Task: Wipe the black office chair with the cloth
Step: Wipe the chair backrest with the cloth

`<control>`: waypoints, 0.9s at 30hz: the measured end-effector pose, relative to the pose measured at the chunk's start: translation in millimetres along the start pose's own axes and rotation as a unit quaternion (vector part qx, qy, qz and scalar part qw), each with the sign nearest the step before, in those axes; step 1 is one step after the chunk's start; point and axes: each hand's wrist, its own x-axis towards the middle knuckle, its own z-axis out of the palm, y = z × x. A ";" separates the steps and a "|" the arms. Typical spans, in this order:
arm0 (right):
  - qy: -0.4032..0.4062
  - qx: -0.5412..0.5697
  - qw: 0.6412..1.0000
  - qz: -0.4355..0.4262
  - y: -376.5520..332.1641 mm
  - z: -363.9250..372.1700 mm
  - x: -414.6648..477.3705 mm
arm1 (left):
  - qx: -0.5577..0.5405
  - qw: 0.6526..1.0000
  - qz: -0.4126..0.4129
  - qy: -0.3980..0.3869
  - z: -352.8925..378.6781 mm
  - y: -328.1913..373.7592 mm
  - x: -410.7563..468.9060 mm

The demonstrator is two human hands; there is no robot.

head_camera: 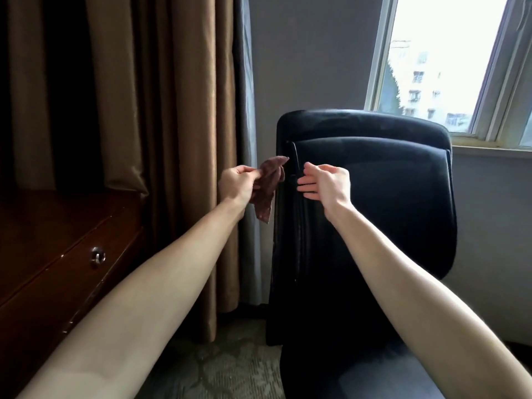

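Head view: both arms stretched fwd, bare to the elbow. Left hand point(235, 183) pinches a crumpled reddish-brown cloth point(266, 194) btwn thumb & fingertips. One corner of it sticks up and the rest hangs below the hand. The cloth sits just beside the left edge of the black chair point(380, 203) backrest, approx mid-height; can't tell if it touches. Right hand point(326, 182) is loose and grasps nothing, fingers relaxed & pointing left toward the cloth, in front of the backrest near that same edge. Contact w/ the chair is unclear. The two hands are near each other but apart.

The chair stands upright w/ its back toward the person, below a bright window point(449, 67) at the right. Brown curtain point(178, 110) hangs left of the chair. Dark wood cabinet point(51, 243) at far left w/ a small metal lock point(98, 256) on its front. Patterned carpet point(227, 367) underfoot.
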 end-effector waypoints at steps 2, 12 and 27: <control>0.097 -0.115 0.985 -0.083 6.1 -7.5 9.0 | 0.017 0.999 0.032 0.011 4.6 4.5 8.4; 0.045 -0.383 0.911 -0.145 51.5 -18.8 35.6 | -0.096 0.990 0.093 -0.048 43.7 7.6 30.0; -0.001 -0.388 0.905 -0.177 68.8 -13.1 31.4 | -0.078 0.977 0.099 -0.175 44.7 -6.4 31.9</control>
